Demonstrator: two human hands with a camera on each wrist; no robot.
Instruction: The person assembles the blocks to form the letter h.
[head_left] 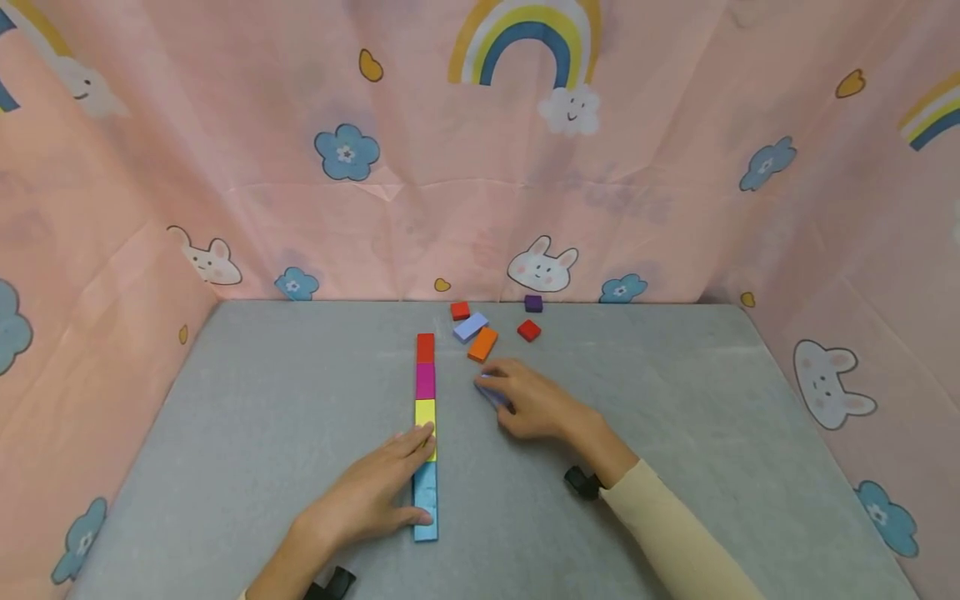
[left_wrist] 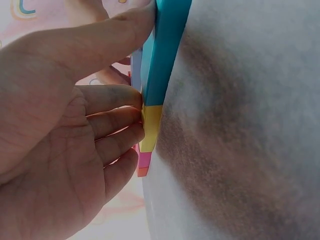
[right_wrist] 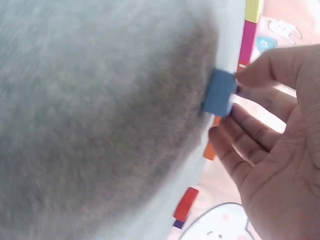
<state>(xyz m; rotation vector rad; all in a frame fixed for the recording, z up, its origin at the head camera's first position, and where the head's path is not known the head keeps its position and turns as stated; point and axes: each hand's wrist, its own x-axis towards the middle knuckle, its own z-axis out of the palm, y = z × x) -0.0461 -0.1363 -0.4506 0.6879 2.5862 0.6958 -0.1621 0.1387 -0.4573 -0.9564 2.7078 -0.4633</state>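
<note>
A straight row of blocks runs away from me along the table: a light blue block [head_left: 426, 493] nearest, then a yellow block [head_left: 424, 411], a magenta block [head_left: 425, 381] and a red block [head_left: 425, 347] at the far end. My left hand [head_left: 367, 490] lies against this row, its nearly straight fingers touching the yellow block and its thumb on the light blue one. To the right of the row, my right hand [head_left: 546, 405] pinches a lavender-blue block [right_wrist: 220, 93] between thumb and fingers, low over the grey table. Fingers partly cover that block in the head view.
Beyond my right hand lie loose blocks: an orange block [head_left: 483, 343], another lavender block [head_left: 471, 327], two small red blocks, one [head_left: 460, 311] left and one [head_left: 529, 331] right, and a purple block [head_left: 533, 303] at the table's back edge. Pink printed cloth [head_left: 420, 225] surrounds the table.
</note>
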